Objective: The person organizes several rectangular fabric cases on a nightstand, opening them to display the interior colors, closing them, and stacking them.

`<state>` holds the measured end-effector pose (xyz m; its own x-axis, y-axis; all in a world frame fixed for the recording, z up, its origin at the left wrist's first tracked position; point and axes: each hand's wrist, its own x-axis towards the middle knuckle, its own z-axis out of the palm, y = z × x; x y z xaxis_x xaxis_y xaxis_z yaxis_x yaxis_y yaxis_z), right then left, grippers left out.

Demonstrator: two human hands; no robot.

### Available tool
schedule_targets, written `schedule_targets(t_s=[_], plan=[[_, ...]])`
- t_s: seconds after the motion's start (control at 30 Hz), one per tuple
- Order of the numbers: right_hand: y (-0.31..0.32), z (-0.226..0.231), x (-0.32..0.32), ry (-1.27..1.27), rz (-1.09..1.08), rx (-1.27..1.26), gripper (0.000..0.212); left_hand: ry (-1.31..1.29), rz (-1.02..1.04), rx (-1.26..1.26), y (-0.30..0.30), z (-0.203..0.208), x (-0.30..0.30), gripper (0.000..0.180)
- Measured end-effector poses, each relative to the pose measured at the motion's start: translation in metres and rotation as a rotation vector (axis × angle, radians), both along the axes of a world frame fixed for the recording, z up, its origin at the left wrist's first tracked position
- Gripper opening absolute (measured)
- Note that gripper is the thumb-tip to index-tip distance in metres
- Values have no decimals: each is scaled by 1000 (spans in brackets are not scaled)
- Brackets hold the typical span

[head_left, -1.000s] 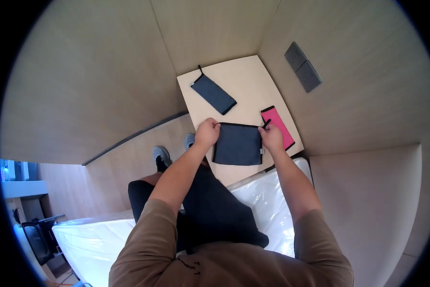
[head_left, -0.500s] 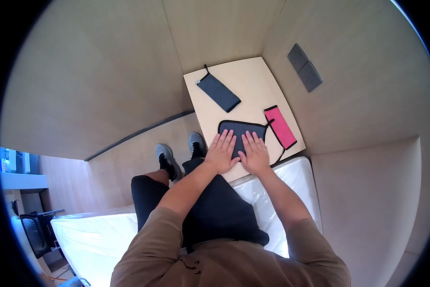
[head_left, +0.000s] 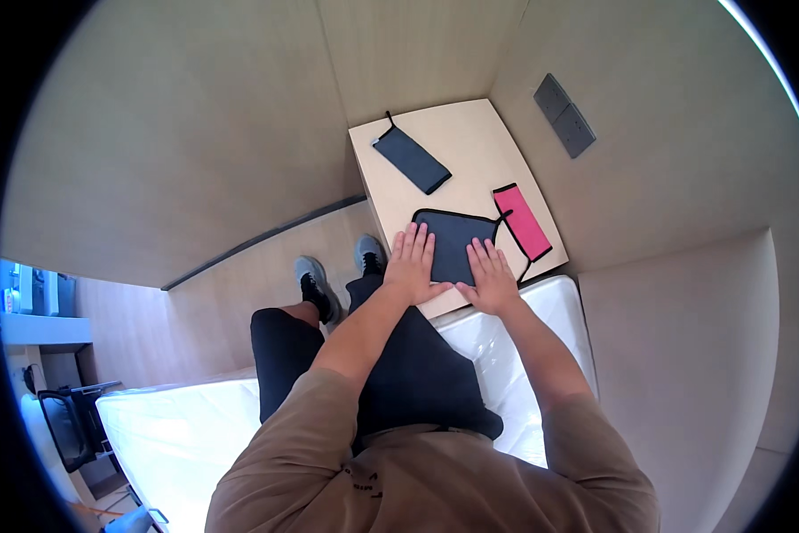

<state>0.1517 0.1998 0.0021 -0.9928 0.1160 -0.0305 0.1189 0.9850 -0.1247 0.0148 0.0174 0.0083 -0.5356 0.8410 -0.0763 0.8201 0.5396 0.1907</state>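
A dark grey cloth with black edging lies flat on a small light wooden table. My left hand rests on its left edge, fingers stretched out. On the cloth's right side, my right hand lies with its fingers spread. Both thumbs point inward along the near edge, with a gap between the hands. A black loop runs from the cloth's far right corner towards a folded pink cloth with black ends. At the table's far left lies a folded dark grey cloth with its own loop.
Wooden panels rise behind and beside the table, one carrying grey sockets. A plastic-wrapped white mattress lies under me. To the right stands a padded beige panel. My shoes are on the floor left of the table.
My hands have moved apart, the left to the cloth's left edge and the right to its right side. More of the cloth's middle shows. The view has shifted slightly.
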Motion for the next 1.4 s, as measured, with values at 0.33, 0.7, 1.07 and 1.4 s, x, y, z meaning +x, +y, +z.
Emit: schedule_targets(t_s=[0.33, 0.7, 1.07, 1.4], plan=[[4, 19, 21, 266, 150, -62, 23, 27, -173, 219, -25, 7, 4, 25], [4, -1, 35, 283, 112, -12, 21, 161, -188, 106, -29, -2, 7, 12], [14, 4, 37, 280, 99, -73, 18, 149, -174, 147, -31, 3, 12, 12], [7, 12, 54, 220, 119, -5, 22, 101, -145, 44, -31, 19, 19, 14]])
